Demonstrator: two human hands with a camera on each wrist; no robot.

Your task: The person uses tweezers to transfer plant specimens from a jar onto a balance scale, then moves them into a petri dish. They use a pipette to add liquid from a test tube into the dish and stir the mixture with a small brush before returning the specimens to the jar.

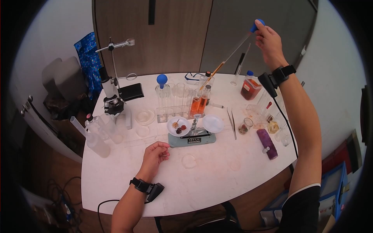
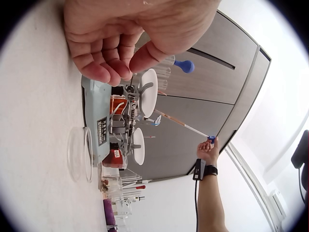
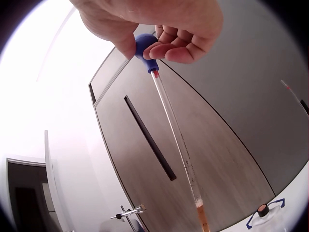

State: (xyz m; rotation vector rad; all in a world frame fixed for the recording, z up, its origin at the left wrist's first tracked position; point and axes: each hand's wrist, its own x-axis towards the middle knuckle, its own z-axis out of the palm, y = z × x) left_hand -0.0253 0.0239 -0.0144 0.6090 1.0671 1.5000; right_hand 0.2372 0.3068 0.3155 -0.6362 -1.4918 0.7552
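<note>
White tabletop (image 1: 217, 186) spreads under the left hand (image 1: 155, 157), its fingers loosely curled just beside the balance scale (image 1: 192, 140). Beyond, a glass pipette (image 1: 233, 53) slants up from the orange-filled tubes (image 1: 202, 104) to a blue bulb (image 1: 256, 26) pinched between the right hand's (image 1: 271, 44) thumb and fingers.

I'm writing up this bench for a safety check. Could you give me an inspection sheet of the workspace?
Surface: white table, faint reddish marks.
Job's things: pipette with orange liquid, blue bulb fitted; orange-filled tubes.
Clutter: microscope, balance, tweezers, assorted glassware.
Hands: right hand grips the bulb; left hand loosely curled beside the balance.
Cables: black cords at both wrists; more on the floor.
Surroundings: cabinet behind, blue bag left.
</note>
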